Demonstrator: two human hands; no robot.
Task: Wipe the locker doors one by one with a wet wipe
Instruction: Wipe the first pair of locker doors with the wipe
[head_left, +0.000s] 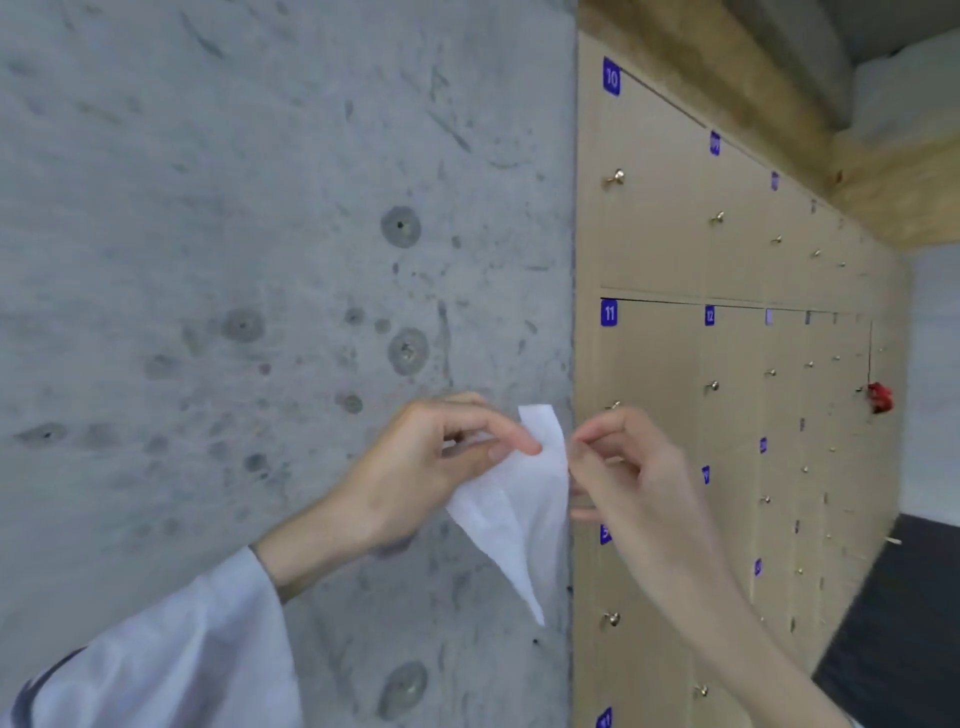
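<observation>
White, thin wet wipe (511, 512) hangs crumpled between both hands: left hand (415, 467) and right hand (628, 478) each pinch its top edge, between pitted concrete wall (234, 260) and smooth tan locker doors (654, 234).

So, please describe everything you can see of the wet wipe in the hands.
The wet wipe is a thin white sheet, soft and slightly see-through, partly unfolded with creases. It hangs in the air in front of the edge where the concrete wall meets the lockers, touching neither as far as can be seen. The left hand pinches its upper part between thumb and fingers; the right hand pinches its right edge. Its lower end tapers to a point hanging down.
</observation>
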